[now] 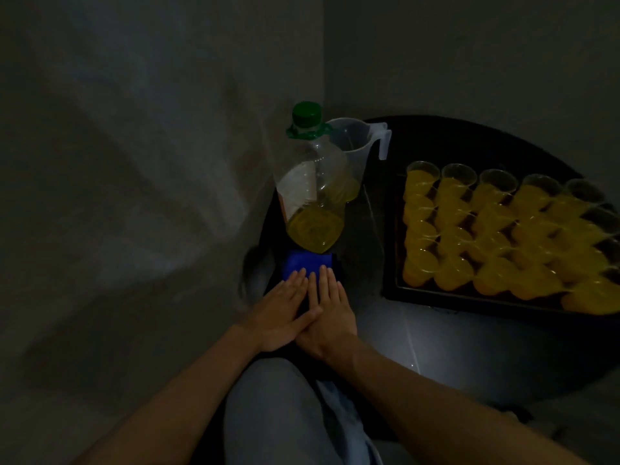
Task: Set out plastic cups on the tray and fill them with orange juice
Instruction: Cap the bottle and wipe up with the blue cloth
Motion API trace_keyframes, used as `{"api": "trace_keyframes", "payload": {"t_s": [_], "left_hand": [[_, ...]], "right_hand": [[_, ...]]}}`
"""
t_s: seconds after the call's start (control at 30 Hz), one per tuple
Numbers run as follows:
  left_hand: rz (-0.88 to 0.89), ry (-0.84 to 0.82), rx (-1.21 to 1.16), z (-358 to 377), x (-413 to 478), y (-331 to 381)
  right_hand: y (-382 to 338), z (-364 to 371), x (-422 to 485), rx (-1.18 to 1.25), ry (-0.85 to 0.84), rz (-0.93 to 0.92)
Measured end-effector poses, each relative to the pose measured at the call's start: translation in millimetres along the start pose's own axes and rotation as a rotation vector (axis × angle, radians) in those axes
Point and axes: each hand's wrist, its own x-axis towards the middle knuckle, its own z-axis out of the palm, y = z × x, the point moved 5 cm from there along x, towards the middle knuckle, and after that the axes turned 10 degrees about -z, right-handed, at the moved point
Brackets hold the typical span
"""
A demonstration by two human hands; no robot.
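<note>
A dark tray (469,296) on the right of the round table holds several clear plastic cups (453,229) with orange juice in them. At the table's left stands a clear juice bottle (313,193) with a green cap, about a third full. Behind it is a clear jug (355,146) with a little juice at the bottom. My left hand (281,312) and my right hand (327,313) lie flat side by side, fingers together, fingertips resting on a folded blue cloth (308,263) in front of the bottle. Neither hand grips anything.
The dark round table (419,330) stands in a corner, with grey walls at the left and behind. A bright glare lies on the table's near part. My knee in light trousers (278,414) is below the hands. The scene is dim.
</note>
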Motion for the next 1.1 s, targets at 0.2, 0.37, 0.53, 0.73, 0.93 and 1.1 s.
{"api": "trace_keyframes", "payload": {"t_s": [0.2,0.37,0.53,0.73,0.93,1.1], "left_hand": [[0.043,0.003,0.060,10.9,-6.7,16.7],[0.070,0.019,0.087,24.6,-18.9,49.8],[0.095,0.035,0.082,40.8,-26.8,80.8],[0.105,0.038,0.078,54.8,-37.0,115.5],[0.126,0.050,0.080,65.5,-42.7,150.7],[0.128,0.050,0.086,78.1,-36.2,176.8]], "right_hand": [[11.9,1.6,-27.4,0.068,-0.019,-0.018],[31.5,8.1,-60.4,0.067,-0.012,-0.020],[50.6,13.4,-88.7,0.029,-0.005,-0.016],[67.0,14.8,-119.6,0.061,0.065,-0.028],[86.3,14.2,-147.5,0.034,0.045,-0.001],[113.2,28.3,-163.1,0.044,0.039,0.050]]}}
